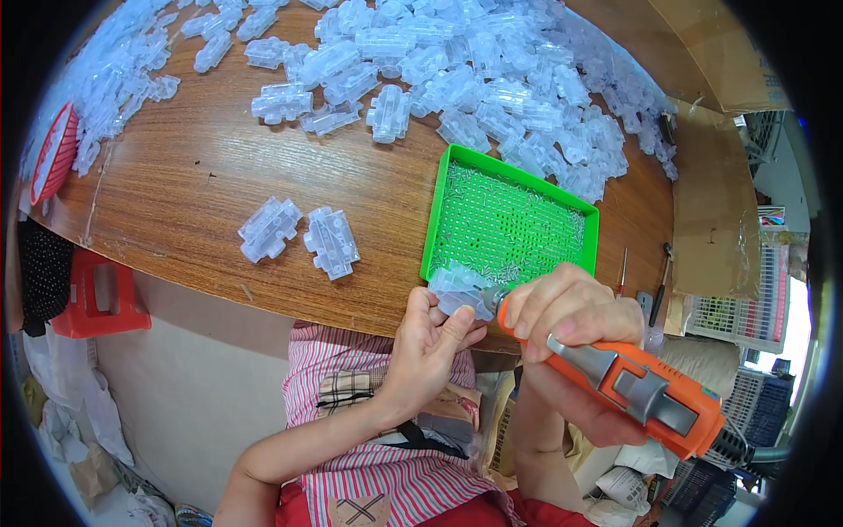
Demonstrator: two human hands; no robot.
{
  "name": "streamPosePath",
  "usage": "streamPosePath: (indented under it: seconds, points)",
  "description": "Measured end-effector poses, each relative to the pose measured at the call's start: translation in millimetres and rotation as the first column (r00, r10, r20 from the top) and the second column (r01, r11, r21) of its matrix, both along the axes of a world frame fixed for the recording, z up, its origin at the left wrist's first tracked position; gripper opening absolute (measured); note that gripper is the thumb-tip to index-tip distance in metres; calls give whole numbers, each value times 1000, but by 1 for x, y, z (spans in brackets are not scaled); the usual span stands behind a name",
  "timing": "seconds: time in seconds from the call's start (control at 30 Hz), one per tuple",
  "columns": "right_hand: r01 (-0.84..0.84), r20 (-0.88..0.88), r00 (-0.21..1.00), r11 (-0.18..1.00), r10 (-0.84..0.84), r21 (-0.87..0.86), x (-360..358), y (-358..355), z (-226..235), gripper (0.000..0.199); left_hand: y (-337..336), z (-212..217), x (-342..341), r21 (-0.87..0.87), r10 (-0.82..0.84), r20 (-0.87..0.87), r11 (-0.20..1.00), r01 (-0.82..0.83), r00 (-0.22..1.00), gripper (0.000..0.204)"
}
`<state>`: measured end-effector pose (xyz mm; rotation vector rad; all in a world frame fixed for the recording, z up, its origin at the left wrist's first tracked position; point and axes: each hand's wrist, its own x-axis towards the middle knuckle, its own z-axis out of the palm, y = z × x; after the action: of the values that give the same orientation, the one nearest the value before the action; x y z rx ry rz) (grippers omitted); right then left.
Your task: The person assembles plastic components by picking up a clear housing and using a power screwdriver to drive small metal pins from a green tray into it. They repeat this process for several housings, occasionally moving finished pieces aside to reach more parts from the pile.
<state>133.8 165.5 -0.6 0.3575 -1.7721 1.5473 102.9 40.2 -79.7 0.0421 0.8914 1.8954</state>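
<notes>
My left hand [432, 338] pinches a clear plastic part [458, 288] at the near edge of the table. Wrapped round an orange power screwdriver [628, 386] with a grey lever is my right hand [575, 316]. The tool's tip points left and meets the clear part; whether a screw is on the tip is too small to tell. Just beyond both hands lies a green perforated tray [434, 215] with many small metal screws [500, 272] in it. Two more clear plastic parts [270, 230] rest side by side on the wood, left of the tray.
A large heap of clear plastic parts [492, 75] covers the far table [176, 189]. Another pile [105, 79] and a red basket [56, 156] are at far left. Cardboard [716, 202] walls the right side, with a thin screwdriver [623, 272] nearby. A red stool [101, 294] stands below left.
</notes>
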Motion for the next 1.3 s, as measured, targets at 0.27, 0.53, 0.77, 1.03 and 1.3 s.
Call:
streamPosePath:
  seconds: [0.27, 0.53, 0.77, 1.03, 1.3]
  points:
    - [-53, 26, 998, 996, 51, 67, -4, -1, -2, 91, -1, -3, -2, -41, 14, -106, 999, -18, 994, 22]
    - [89, -43, 992, 914, -116, -395, -8, 4, 45, 78, -31, 54, -59, -498, -327, -584, 867, -9, 743, 33]
    - [304, 52, 951, 889, -305, -343, -5, 28, 11, 83, -24, 58, -125, -640, -722, -692, 603, -476, 15, 33]
    - [387, 125, 922, 860, -367, -333, -15, 34, -4, 86, 63, 18, -197, -290, -517, -795, 783, -550, -317, 48]
    - [407, 189, 913, 834, -361, -373, -20, 39, -34, 86, 53, 29, -186, -296, -302, -951, 842, -452, 60, 33]
